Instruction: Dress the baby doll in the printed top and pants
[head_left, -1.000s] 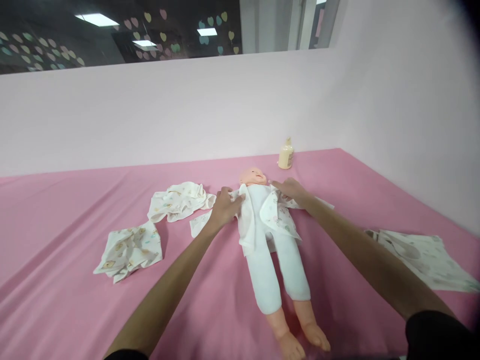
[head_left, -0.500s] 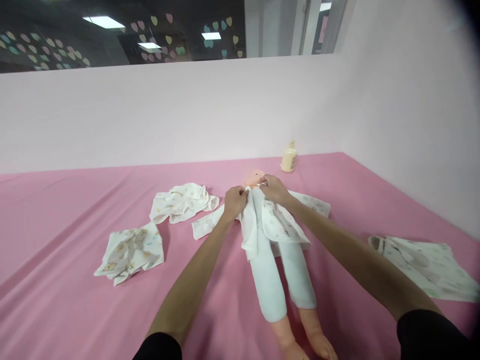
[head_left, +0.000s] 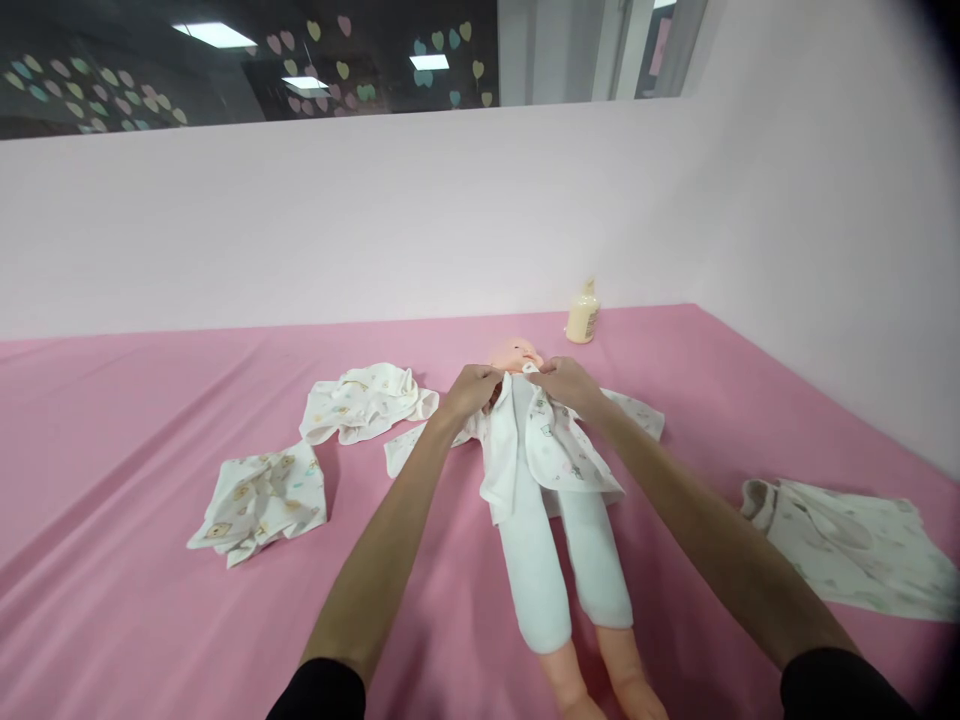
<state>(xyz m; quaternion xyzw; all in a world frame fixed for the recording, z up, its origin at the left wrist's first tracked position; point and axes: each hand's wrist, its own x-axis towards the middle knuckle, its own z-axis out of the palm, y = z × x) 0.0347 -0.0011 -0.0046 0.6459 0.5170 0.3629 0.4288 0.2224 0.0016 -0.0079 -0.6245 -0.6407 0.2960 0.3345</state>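
Note:
A baby doll (head_left: 534,570) lies on its back on the pink sheet, head away from me and feet towards me. It has a white cloth body and bare plastic feet. A white printed baby jacket (head_left: 564,450) is on it, hanging apart down the front, sleeves out to both sides. My left hand (head_left: 474,388) pinches the jacket's left front edge near the neck. My right hand (head_left: 568,384) pinches the right front edge by the collar, just under the doll's head. Both hands' fingertips are partly hidden by cloth.
Two crumpled printed baby garments, a farther one (head_left: 364,400) and a nearer one (head_left: 262,500), lie on the left. A folded printed cloth (head_left: 847,540) is at the right. A cream pump bottle (head_left: 582,315) stands by the white wall (head_left: 360,230) at the back of the pink sheet (head_left: 135,430).
My right hand has shifted slightly right and down with the collar edge, uncovering more of the doll's face. My left hand has moved up a little at the neck. The view has tilted slightly.

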